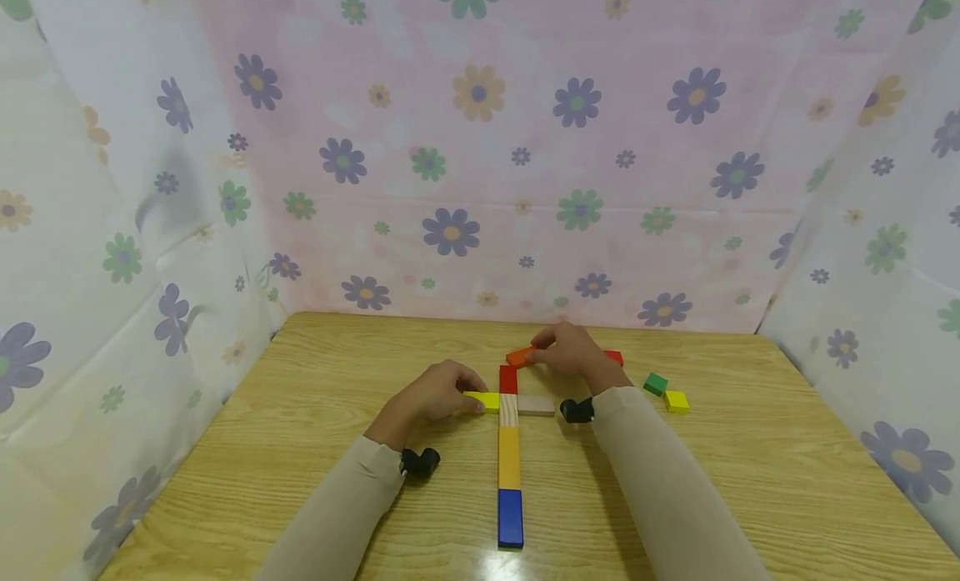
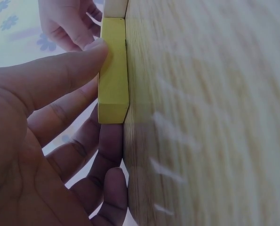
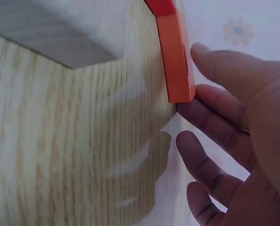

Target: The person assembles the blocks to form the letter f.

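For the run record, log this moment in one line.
left hand: pinches yellow block; right hand: holds orange block; blue block: row's near end; green block: right of row

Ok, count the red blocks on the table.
2. One red block sits between the orange block and the striped block; a second red block lies partly behind the right hand. More could be hidden there.

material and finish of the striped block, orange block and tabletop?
Striped block: likely wood, natural-looking finish; bold grain lines.
Orange block: possibly painted wood, smooth; even colour, no visible grain, so plastic isn't ruled out.
Tabletop: wood or wood-look laminate, somewhat glossy; grain streaks, bright reflection at the near side.
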A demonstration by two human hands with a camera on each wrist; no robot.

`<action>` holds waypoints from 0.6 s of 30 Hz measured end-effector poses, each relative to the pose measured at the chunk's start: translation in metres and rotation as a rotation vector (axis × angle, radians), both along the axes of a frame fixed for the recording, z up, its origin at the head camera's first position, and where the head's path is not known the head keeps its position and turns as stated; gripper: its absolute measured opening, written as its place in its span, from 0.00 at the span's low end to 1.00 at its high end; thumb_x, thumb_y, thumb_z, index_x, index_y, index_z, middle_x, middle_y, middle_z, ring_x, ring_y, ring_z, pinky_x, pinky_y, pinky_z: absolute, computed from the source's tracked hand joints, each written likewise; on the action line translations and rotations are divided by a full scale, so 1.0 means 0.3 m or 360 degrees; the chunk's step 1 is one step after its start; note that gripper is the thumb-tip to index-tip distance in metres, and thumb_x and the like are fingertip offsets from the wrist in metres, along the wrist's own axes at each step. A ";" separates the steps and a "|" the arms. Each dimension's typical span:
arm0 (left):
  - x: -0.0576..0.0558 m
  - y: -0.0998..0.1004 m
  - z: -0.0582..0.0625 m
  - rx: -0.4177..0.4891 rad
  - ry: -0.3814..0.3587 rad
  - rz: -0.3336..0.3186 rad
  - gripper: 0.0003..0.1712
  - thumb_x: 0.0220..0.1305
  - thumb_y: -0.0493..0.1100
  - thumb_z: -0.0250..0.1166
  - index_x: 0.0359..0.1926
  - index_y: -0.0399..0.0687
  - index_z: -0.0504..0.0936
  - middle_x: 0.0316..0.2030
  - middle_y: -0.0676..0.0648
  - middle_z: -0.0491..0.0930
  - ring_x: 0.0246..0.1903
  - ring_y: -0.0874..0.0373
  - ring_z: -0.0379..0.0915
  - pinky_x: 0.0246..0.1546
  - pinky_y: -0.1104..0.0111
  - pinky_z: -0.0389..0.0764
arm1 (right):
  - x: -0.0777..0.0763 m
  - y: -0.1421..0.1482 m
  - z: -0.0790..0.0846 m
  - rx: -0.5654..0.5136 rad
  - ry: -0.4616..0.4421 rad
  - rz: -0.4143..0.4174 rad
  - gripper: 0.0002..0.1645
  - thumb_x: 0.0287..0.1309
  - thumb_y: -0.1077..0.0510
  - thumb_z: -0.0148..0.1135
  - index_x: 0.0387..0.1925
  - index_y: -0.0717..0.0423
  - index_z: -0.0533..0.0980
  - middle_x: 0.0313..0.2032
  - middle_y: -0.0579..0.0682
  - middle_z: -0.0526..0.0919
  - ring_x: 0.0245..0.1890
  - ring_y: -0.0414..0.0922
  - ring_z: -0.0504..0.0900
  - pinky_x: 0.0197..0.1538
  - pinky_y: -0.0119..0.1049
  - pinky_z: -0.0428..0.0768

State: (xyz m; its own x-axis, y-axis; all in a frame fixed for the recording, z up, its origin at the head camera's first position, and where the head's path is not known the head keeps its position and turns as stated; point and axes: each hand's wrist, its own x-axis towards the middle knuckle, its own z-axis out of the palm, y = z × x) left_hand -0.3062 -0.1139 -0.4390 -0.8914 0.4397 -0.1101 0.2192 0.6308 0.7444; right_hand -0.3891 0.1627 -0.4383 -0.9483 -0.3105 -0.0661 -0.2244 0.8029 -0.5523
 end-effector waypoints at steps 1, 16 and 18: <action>0.001 0.001 0.002 0.0000 0.0000 0.0002 0.11 0.64 0.42 0.75 0.47 0.51 0.90 0.46 0.52 0.87 0.47 0.56 0.79 0.48 0.61 0.82 | 0.001 0.000 0.001 -0.0002 0.0002 0.0000 0.25 0.66 0.43 0.69 0.57 0.53 0.84 0.56 0.53 0.86 0.56 0.55 0.82 0.60 0.54 0.80; -0.005 0.003 -0.007 -0.0009 0.0003 0.0014 0.10 0.64 0.42 0.75 0.47 0.53 0.90 0.44 0.54 0.87 0.45 0.58 0.79 0.47 0.63 0.82 | 0.007 -0.005 0.000 -0.0015 0.0018 -0.0014 0.23 0.66 0.47 0.70 0.57 0.53 0.84 0.55 0.52 0.86 0.54 0.53 0.82 0.59 0.52 0.80; -0.005 0.002 -0.007 0.0002 -0.0004 0.0010 0.10 0.64 0.42 0.75 0.47 0.53 0.90 0.44 0.54 0.87 0.45 0.57 0.80 0.47 0.63 0.82 | 0.009 -0.006 -0.001 -0.0014 0.0015 -0.0021 0.22 0.66 0.47 0.70 0.57 0.53 0.84 0.55 0.52 0.86 0.54 0.53 0.82 0.60 0.52 0.80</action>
State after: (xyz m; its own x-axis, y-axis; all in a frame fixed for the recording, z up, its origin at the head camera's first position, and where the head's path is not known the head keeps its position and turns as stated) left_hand -0.3077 -0.1132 -0.4412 -0.8939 0.4342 -0.1117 0.2135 0.6313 0.7456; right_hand -0.3864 0.1609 -0.4387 -0.9528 -0.2987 -0.0545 -0.2192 0.8009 -0.5572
